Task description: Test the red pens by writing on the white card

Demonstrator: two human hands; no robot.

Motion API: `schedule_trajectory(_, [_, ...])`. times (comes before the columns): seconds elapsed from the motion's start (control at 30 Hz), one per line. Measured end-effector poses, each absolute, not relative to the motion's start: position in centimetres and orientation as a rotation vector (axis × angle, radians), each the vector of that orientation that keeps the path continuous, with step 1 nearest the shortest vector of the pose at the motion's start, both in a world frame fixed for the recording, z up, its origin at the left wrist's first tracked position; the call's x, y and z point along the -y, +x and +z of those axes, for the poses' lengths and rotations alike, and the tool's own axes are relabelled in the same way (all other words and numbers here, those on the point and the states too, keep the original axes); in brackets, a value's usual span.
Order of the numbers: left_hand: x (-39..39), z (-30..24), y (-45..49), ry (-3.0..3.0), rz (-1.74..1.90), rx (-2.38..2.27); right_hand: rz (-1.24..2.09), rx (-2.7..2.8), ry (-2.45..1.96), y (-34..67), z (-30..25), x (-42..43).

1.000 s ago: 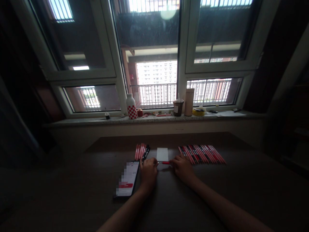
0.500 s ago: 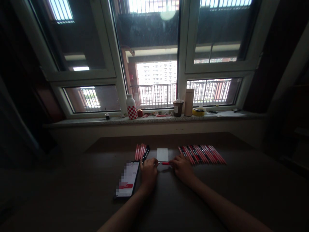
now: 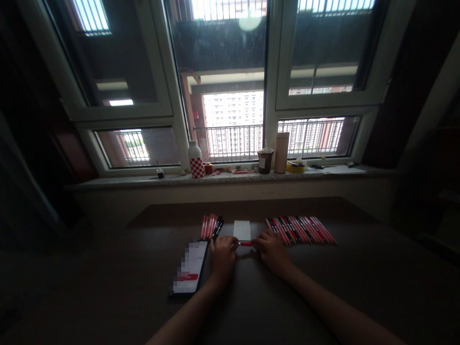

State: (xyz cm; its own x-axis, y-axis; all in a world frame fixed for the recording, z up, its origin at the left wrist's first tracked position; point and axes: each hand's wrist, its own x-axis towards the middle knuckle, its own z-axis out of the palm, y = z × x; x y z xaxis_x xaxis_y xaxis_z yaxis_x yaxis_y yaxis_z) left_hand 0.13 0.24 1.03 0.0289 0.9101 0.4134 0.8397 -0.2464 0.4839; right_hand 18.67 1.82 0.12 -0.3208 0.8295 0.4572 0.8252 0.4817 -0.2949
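A red pen [image 3: 246,243] lies crosswise between my two hands, just in front of a white paper pad [image 3: 242,230]. My left hand [image 3: 223,254] is closed with its fingertips at the pen's left, silvery end. Around the pen's right end the fingers of my right hand [image 3: 270,248] are pinched. Left of my left hand is a smartphone [image 3: 189,268] with a lit screen. Behind it sits a small group of red and black pens [image 3: 211,226]. A long row of red and black pens [image 3: 300,230] lies side by side beyond my right hand.
The dark table [image 3: 251,302] runs up to the wall below the window. On the windowsill [image 3: 230,177] stand a white bottle with red checks [image 3: 196,160], a brown cup [image 3: 265,160], a tan cylinder [image 3: 281,152] and a yellow tape roll [image 3: 295,166].
My left hand has shifted slightly right, nearer my right hand, so less of the pen's left end shows. My right hand stays almost still.
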Motion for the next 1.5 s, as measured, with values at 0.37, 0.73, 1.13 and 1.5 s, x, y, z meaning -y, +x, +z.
schedule_trajectory(0.37, [-0.31, 0.95, 0.16, 2.186, 0.969, -1.908, 0.014, 2.171, -1.333, 18.68, 0.01, -1.97])
schedule_trajectory(0.73, [-0.32, 1.0, 0.24, 2.204, 0.914, -1.934, 0.025, 2.173, -1.307, 18.74, -0.01, -2.02])
schedule_trajectory(1.13, [-0.44, 0.82, 0.24, 2.258, 0.876, -1.959, 0.066, 2.169, -1.236, 18.93, -0.11, -2.16])
schedule_trajectory(1.5, [-0.5, 0.47, 0.19, 2.274, 0.864, -1.939, 0.126, 2.147, -1.157, 18.88, 0.15, -2.02])
